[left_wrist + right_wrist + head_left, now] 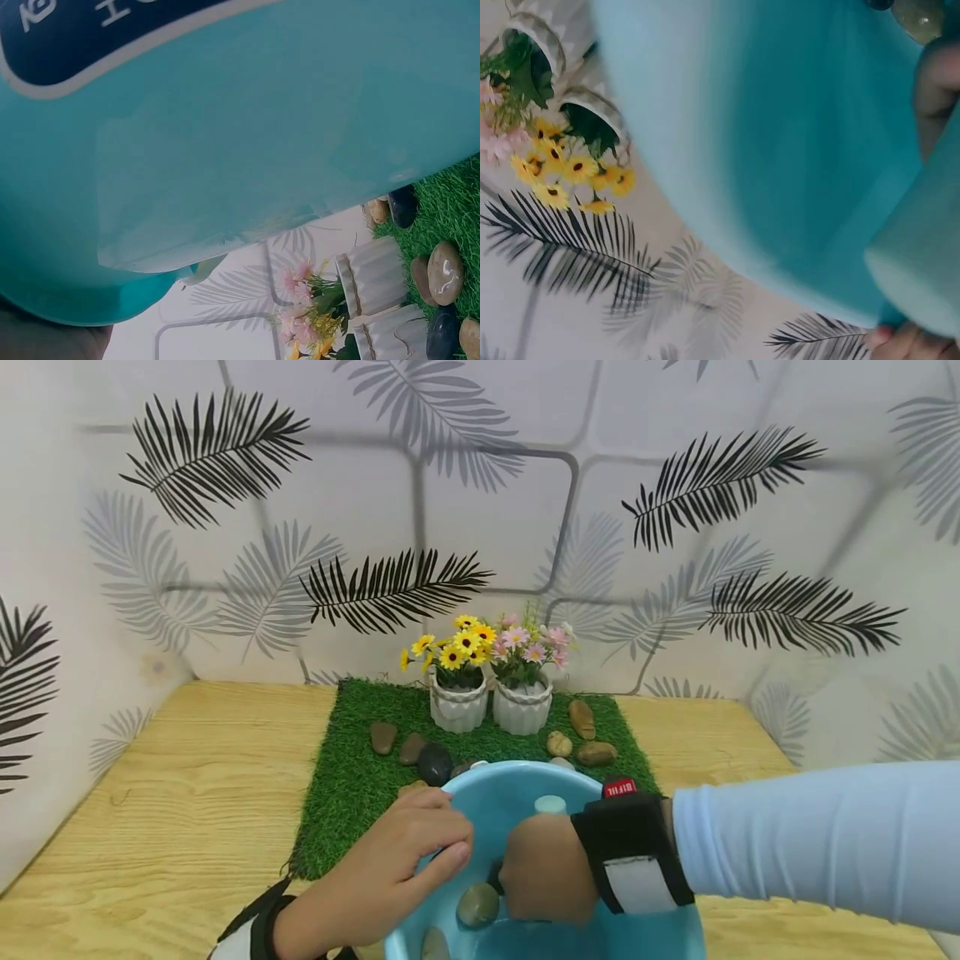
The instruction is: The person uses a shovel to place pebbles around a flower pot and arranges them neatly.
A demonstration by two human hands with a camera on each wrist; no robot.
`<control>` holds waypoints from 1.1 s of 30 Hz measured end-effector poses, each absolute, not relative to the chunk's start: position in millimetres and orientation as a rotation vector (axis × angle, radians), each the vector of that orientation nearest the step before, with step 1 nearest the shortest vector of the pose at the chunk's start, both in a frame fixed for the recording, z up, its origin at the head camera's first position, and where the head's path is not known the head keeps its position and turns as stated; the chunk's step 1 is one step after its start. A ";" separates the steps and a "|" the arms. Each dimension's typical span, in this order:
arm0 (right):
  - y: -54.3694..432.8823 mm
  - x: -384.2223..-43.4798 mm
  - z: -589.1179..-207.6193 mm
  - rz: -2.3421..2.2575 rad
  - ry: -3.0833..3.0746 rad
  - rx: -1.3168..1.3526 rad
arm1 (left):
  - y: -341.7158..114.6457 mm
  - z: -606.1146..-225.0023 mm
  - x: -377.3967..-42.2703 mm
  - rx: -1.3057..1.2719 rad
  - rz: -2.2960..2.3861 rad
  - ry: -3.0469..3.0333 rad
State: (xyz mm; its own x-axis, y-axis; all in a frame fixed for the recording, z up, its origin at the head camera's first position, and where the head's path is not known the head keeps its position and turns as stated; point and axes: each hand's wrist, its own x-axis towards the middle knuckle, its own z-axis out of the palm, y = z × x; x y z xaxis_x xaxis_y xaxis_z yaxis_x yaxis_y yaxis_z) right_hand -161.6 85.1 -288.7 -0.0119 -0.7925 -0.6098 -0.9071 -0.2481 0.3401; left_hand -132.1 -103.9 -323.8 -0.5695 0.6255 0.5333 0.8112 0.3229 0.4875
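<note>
A light blue basin [525, 777] stands in front, cut off by the head view's bottom edge. My left hand [405, 860] grips its left rim; in the right wrist view, its fingertips [911, 345] show at the rim. Inside the basin, my right hand [547, 868] curls round a pale green cylinder [551, 805], also large in the right wrist view [922, 232]. I cannot tell what this cylinder is. Beside the right hand lie a grey-green stone [478, 906] and a partly hidden dark stone [495, 877]; another stone [434, 945] lies nearer the bottom edge.
Behind the basin, a green turf mat [337, 802] covers part of the wooden table [187, 810]. White pots with yellow flowers [465, 647] and pink flowers [534, 652] stand there. Several stones, including a black one [435, 764] and a brown one [596, 753], lie around them.
</note>
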 end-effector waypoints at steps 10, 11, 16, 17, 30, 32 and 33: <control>77.7 -162.8 -272.7 0.780 1.881 -1.847 | -103.9 -320.3 -130.2 -1.297 -1.071 -2.324; 78.1 -165.0 -269.5 0.738 1.879 -1.807 | -103.7 -320.3 -130.2 -1.298 -1.074 -2.323; 93.2 -180.4 -256.0 0.340 1.905 -1.737 | -103.3 -322.5 -130.0 -1.294 -1.088 -2.334; 98.1 -183.1 -253.9 0.249 1.904 -1.738 | -103.2 -322.9 -129.8 -1.283 -1.090 -2.344; 149.5 -193.3 -243.6 -0.400 1.903 -1.733 | -102.6 -322.4 -131.8 -1.272 -1.083 -2.365; 151.6 -193.9 -246.9 -0.455 1.861 -1.706 | -102.8 -323.5 -131.6 -1.265 -1.097 -2.376; 151.8 -193.6 -248.2 -0.470 1.847 -1.701 | -102.8 -324.2 -131.8 -1.268 -1.103 -2.373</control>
State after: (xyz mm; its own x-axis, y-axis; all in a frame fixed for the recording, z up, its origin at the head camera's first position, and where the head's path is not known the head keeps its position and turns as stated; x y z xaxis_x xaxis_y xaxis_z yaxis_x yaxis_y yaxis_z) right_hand -193.6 151.8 -248.2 -0.0196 -0.9842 -0.1761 -0.7804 0.1251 -0.6126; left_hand -131.8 -102.8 -324.2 -0.5979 0.6140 0.5153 0.7897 0.3412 0.5098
